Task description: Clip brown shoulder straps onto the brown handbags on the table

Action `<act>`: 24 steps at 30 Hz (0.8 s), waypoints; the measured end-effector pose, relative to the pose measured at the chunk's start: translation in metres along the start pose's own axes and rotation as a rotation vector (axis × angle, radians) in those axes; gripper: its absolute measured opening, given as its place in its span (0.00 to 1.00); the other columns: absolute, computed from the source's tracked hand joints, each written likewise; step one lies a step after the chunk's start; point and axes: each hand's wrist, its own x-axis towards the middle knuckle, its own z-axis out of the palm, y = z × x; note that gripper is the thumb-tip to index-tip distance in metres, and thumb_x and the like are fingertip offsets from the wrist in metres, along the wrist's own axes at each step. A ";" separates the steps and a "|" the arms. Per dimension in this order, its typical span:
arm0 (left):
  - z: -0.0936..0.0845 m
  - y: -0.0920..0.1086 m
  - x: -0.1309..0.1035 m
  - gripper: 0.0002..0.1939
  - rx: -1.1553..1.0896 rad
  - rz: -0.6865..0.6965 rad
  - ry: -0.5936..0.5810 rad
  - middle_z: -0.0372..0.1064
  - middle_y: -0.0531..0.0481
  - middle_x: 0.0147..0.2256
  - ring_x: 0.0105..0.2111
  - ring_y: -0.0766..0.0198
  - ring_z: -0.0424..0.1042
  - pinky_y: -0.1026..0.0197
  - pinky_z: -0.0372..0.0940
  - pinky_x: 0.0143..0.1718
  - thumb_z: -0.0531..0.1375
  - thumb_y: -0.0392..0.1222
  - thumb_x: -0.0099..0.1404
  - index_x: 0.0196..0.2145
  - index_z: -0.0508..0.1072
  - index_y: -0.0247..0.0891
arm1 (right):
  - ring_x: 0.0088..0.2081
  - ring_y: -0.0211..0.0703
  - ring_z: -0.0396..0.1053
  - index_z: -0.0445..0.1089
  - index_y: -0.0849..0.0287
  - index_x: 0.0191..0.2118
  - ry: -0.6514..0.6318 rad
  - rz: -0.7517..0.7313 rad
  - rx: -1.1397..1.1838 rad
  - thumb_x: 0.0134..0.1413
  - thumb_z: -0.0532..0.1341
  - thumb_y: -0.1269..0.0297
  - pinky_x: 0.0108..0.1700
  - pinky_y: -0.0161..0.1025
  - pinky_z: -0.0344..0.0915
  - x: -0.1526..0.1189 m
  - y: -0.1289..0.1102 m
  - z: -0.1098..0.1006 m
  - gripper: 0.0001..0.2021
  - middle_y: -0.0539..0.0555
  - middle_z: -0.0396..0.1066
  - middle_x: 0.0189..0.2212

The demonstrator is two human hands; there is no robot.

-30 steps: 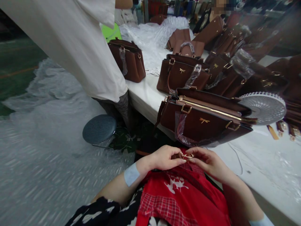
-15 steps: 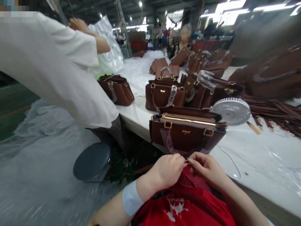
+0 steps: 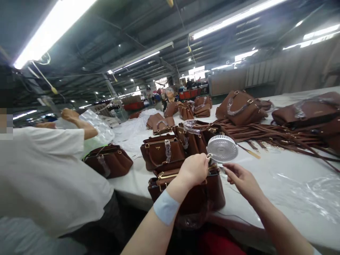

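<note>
My left hand is closed in front of the nearest brown handbag, and a small gold-coloured metal clasp sticks out at its fingertips. To the right, my right hand pinches with thumb and fingers beside the bag's right end; a small pale piece shows at the fingertips, too small to name. The handbag stands upright on the white table, its top open with a gold zip showing, and my left hand and forearm cover part of it. A white round fan is just beyond my hands.
Behind stand more brown handbags, one at the left. A heap of brown straps and clear plastic film lie on the right of the table. A co-worker in a white shirt handles clear plastic at left.
My view has tilted up. Both hands have risen from in front of my red apron to the bag's top edge and moved apart; the clasp now shows at my left fingertips.
</note>
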 end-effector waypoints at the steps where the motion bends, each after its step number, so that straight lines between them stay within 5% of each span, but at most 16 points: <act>1: 0.008 0.000 0.007 0.18 -0.014 -0.011 -0.020 0.75 0.42 0.36 0.37 0.55 0.74 0.56 0.66 0.39 0.43 0.43 0.73 0.36 0.70 0.37 | 0.25 0.41 0.67 0.73 0.61 0.43 -0.030 0.010 0.006 0.50 0.62 0.43 0.27 0.39 0.69 0.005 0.003 0.001 0.25 0.53 0.72 0.26; 5: 0.031 -0.004 0.015 0.18 -0.074 -0.063 -0.026 0.75 0.43 0.35 0.38 0.56 0.74 0.57 0.65 0.40 0.43 0.43 0.73 0.34 0.70 0.37 | 0.28 0.42 0.69 0.74 0.60 0.44 -0.051 -0.096 0.001 0.55 0.59 0.46 0.30 0.39 0.69 0.015 0.005 0.006 0.22 0.53 0.73 0.29; 11: 0.035 -0.005 0.007 0.19 -0.129 -0.095 0.012 0.74 0.44 0.36 0.36 0.57 0.73 0.58 0.64 0.38 0.42 0.45 0.73 0.34 0.69 0.38 | 0.34 0.45 0.72 0.77 0.54 0.38 -0.085 -0.433 -0.335 0.59 0.59 0.56 0.37 0.41 0.67 0.022 -0.009 0.006 0.11 0.54 0.74 0.32; 19: 0.042 -0.002 0.008 0.19 -0.114 -0.138 0.042 0.74 0.43 0.37 0.37 0.56 0.73 0.57 0.65 0.39 0.42 0.45 0.73 0.37 0.69 0.38 | 0.35 0.47 0.74 0.77 0.52 0.33 -0.206 -0.340 -0.636 0.56 0.60 0.61 0.36 0.40 0.65 0.034 -0.024 -0.002 0.08 0.52 0.79 0.33; 24: 0.043 -0.005 0.006 0.19 -0.140 -0.155 0.034 0.75 0.41 0.38 0.37 0.54 0.74 0.55 0.65 0.39 0.42 0.45 0.73 0.38 0.70 0.38 | 0.34 0.47 0.75 0.80 0.52 0.34 -0.394 -0.386 -0.595 0.55 0.59 0.65 0.37 0.40 0.66 0.038 -0.031 -0.004 0.10 0.52 0.79 0.32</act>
